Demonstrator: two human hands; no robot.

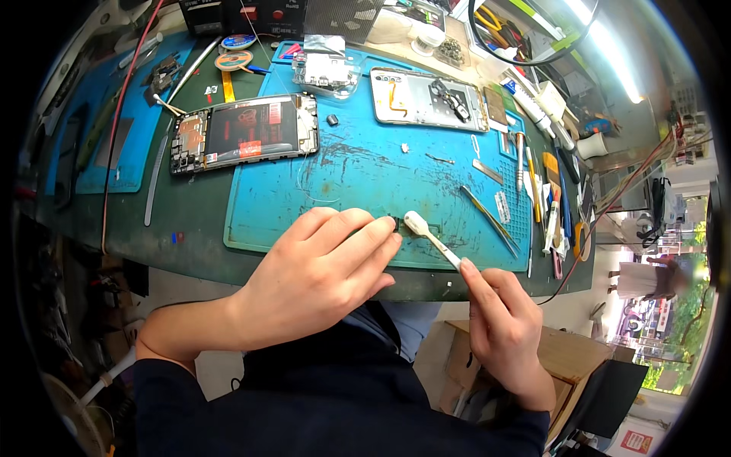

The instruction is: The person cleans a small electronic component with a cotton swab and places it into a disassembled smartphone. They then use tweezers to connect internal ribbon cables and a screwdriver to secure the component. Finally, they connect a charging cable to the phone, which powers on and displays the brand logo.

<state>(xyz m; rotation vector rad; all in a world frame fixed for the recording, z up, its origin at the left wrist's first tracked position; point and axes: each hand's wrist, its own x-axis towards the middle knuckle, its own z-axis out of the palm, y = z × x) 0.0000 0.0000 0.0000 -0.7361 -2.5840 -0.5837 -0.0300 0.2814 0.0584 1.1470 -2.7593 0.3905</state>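
Note:
Pinched between the thumb and fingers of my right hand [502,316] is a toothbrush [438,244] with a white handle. Its pale head points up and left, low over the blue work mat [343,175]. My left hand [327,263] rests at the mat's near edge, fingers bent and pressed together, the tips close to the brush head. Something small and dark shows at those fingertips, too little of it to name. To the far left lies an opened phone [244,133] with its battery and boards bare. A phone back housing [426,99] lies at the far side.
Tweezers [491,221] and a thin metal blade [487,171] lie on the mat's right part. Brushes [552,206] and other tools crowd the right edge. Behind stand a clear box of parts [327,72] and solder wick reels [234,59]. A red cable [114,129] hangs at left.

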